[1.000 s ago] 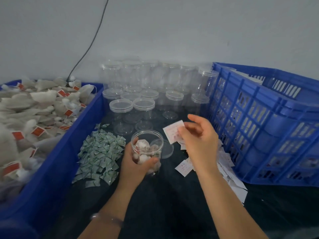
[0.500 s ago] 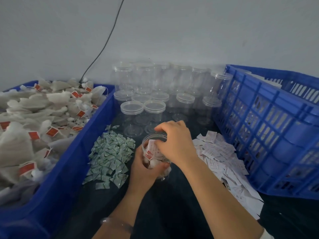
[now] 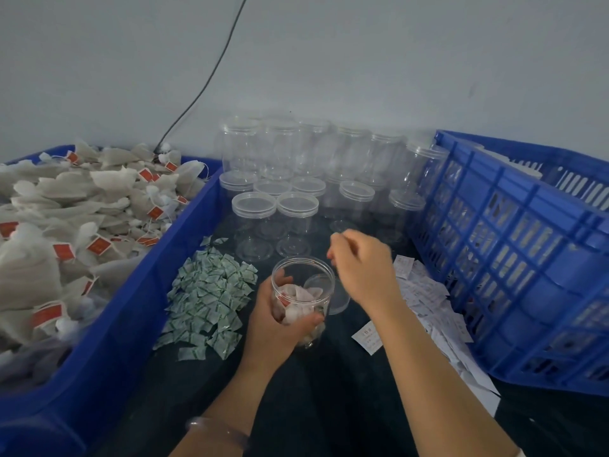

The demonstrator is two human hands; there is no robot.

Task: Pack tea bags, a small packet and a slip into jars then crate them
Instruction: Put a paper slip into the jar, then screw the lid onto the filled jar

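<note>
— Head camera: where is the jar?

— The open jar [image 3: 304,288] is at the middle of the dark surface [image 3: 329,397], upright and without a lid. The left hand [image 3: 273,328] grips it, its fingers [image 3: 284,279] wrapped round the left wall and the thumb across the near side. White tea bags [image 3: 296,306] with a red tag lie inside.

— And the other hand?

— The right hand [image 3: 362,268] hovers just right of the jar's mouth and above it, not touching it. Its fingers are loosely curled, with nothing visible in them. That hand is slightly blurred.

— Anything beside the jar?

— A clear lid [image 3: 341,300] lies on the surface just right of it, partly seen through the wall.

— The supplies?

— A heap of small green packets [image 3: 211,301] lies left of the jar. White slips [image 3: 425,291] are scattered to the right, against the blue crate [image 3: 514,258]; one slip lies apart, nearer. At far left a blue tub [image 3: 141,301] is piled with tea bags bearing red tags. Empty lidded jars [image 3: 296,206] stand in rows at the far side, against the wall.

— Anything else?

— A black cable [image 3: 204,87] runs down the wall, and there is a bracelet [image 3: 217,430] on the left wrist.
</note>
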